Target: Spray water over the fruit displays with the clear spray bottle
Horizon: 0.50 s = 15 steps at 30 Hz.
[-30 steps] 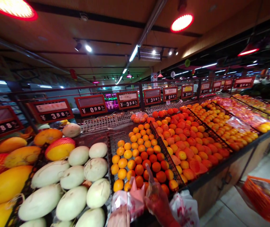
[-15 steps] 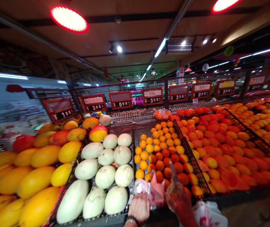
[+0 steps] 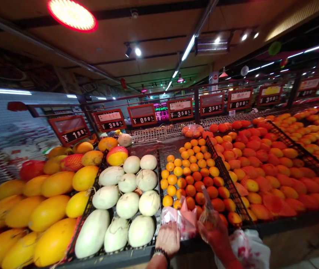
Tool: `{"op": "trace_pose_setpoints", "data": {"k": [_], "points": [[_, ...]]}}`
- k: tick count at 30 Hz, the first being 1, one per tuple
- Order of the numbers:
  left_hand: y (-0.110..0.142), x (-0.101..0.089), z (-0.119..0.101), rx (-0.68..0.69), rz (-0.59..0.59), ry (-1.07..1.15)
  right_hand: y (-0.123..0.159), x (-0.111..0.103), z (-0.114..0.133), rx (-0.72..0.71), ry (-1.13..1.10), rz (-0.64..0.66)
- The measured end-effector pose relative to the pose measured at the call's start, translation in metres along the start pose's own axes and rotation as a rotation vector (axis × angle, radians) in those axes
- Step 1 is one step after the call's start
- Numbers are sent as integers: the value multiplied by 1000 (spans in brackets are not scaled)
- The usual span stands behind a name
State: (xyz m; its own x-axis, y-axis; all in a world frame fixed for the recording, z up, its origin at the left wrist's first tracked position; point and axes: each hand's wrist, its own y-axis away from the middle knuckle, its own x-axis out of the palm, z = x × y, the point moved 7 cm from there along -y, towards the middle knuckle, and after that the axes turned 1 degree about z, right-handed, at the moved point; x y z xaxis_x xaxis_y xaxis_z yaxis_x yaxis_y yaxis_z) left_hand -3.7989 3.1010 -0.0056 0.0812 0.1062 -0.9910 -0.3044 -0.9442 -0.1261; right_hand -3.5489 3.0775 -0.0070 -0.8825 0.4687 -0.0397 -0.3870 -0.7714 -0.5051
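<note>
Both hands down at the front edge of the fruit surface (image 3: 137,257), close together. Left hand (image 3: 168,238) curled, fingers pinching the near edge of a thin pinkish plastic bag (image 3: 180,220), black bracelet (image 3: 160,254) on the wrist. Right hand (image 3: 213,233) closed around the twisted neck of a clear bag (image 3: 207,213) with something orange inside, bag tip sticking up above the fist. Pink bag sitting between the two hands, touching the nearest oranges. One white bag with red print (image 3: 246,250) hanging just right of the right wrist.

Straight beyond the hands: bin of small oranges (image 3: 193,175), roughly thirty, too many to pin down exactly. Left of the left hand: white melons (image 3: 128,203), ten in the bin plus one more at the back. Further left: yellow melons (image 3: 50,211), well over a dozen, a few in red foam netting. Right of the right hand, past a black wire divider (image 3: 226,179): big heap of reddish oranges (image 3: 260,168), uncountable. Up behind everything: price signs (image 3: 180,109), about nine visible, far ones blurry.
</note>
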Motion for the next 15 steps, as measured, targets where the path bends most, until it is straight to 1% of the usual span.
{"op": "trace_pose_setpoints", "data": {"k": [5,11,15], "points": [[-1,1,-1,2,7,-24,-4,0,13,20,2,22],[-5,6,-1,20,72,-25,-5,0,25,93,-46,46],[-6,6,-1,10,107,-26,-7,-3,29,88,-46,14]]}}
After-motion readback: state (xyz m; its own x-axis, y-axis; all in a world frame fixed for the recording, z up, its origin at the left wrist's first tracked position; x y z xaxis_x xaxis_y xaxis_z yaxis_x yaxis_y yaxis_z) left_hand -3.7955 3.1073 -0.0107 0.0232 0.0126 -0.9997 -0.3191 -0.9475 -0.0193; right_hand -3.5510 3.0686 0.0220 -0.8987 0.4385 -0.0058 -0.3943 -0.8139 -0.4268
